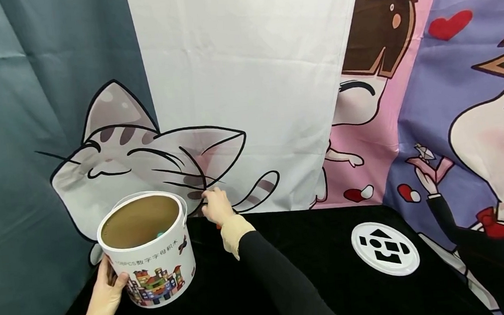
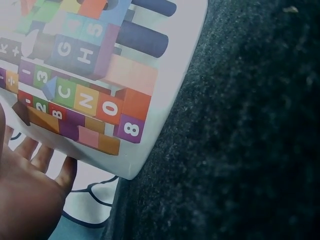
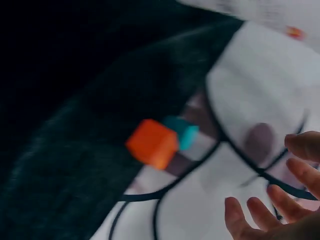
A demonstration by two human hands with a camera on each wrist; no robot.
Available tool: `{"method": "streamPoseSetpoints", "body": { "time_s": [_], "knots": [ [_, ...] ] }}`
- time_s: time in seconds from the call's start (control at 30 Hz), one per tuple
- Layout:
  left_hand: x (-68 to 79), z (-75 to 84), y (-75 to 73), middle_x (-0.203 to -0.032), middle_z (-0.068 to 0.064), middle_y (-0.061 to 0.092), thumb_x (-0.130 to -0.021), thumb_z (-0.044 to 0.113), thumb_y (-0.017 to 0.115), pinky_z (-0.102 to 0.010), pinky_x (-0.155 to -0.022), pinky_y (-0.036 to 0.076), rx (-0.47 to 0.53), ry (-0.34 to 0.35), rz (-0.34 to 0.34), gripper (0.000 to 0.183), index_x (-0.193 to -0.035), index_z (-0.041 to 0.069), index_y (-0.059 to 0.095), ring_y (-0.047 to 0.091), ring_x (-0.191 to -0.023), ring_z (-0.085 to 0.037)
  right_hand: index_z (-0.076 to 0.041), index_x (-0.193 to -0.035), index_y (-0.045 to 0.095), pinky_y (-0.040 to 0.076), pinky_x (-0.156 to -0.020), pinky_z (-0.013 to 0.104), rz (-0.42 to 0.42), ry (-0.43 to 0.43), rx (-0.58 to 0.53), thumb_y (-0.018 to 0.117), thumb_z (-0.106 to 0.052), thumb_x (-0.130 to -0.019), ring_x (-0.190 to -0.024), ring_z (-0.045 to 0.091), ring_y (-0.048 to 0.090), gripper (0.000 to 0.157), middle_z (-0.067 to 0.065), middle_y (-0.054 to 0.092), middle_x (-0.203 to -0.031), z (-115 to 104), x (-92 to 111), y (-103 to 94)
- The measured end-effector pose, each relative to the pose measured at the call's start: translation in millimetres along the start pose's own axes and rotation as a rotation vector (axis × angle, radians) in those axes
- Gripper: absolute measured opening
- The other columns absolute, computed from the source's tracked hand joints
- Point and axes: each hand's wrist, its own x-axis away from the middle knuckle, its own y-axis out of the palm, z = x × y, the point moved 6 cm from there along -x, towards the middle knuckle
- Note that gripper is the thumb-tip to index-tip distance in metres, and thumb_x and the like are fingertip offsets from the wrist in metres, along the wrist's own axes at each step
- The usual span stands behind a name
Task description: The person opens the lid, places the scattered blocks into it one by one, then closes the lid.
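Observation:
A white bucket [image 1: 155, 261] with printed building blocks and lettering on its wall leans slightly at the left, its mouth uncovered. My left hand [image 1: 105, 286] holds its lower left side, thumb on the front wall and the other fingers round behind. A small teal piece [image 1: 160, 234] shows inside the bucket. Farther right, my right hand [image 1: 217, 206] reaches to the back edge of the black surface, near the cat-printed cloth. In the right wrist view, its fingers are spread with nothing between them. An orange block [image 3: 152, 143] and a teal block [image 3: 183, 132] lie side by side close to this hand.
A round white lid [image 1: 368, 255] with shape-like black openings lies on the black cloth-covered table [image 1: 312, 232] at the right. Printed curtains [image 1: 249, 77] hang right behind the table. The bucket's thin handle [image 1: 184, 203] lies against its rim.

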Motion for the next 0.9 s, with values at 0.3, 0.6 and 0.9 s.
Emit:
{"method": "streamPoseSetpoints", "body": {
  "time_s": [0.3, 0.6, 0.9],
  "knots": [
    [0.8, -4.3, 3.3, -0.161, -0.021, -0.002, -0.103, 0.021, 0.053, -0.006, -0.102, 0.019, 0.046, -0.018, -0.003, 0.077, -0.158, 0.017, -0.001, 0.013, -0.139, 0.000, -0.022, -0.133, 0.061, 0.050, -0.083, 0.046, -0.223, 0.018, 0.277, 0.069, -0.021, -0.088, -0.119, 0.025, 0.047, 0.046, 0.002, 0.051, -0.132, 30, 13, 66.8],
    [1.4, -2.7, 1.3, -0.161, -0.020, -0.003, -0.103, 0.022, 0.052, -0.006, -0.103, 0.018, 0.034, -0.020, -0.014, 0.078, -0.158, 0.015, -0.002, 0.011, -0.140, -0.001, -0.019, -0.114, 0.070, 0.052, -0.077, 0.035, -0.216, -0.002, 0.339, 0.078, -0.024, -0.082, -0.111, 0.025, 0.050, 0.033, 0.005, 0.054, -0.121, 39, 20, 88.7],
    [-1.4, -0.4, -0.9, -0.161, -0.017, -0.001, -0.103, 0.022, 0.054, -0.007, -0.103, 0.019, 0.057, -0.001, -0.019, 0.078, -0.158, 0.017, -0.001, 0.013, -0.139, -0.001, -0.014, -0.101, 0.071, 0.053, -0.071, 0.029, -0.110, -0.069, 0.341, 0.079, -0.016, -0.081, -0.098, 0.024, 0.054, 0.022, 0.006, 0.054, -0.109, 42, 22, 80.7]
  ]
}}
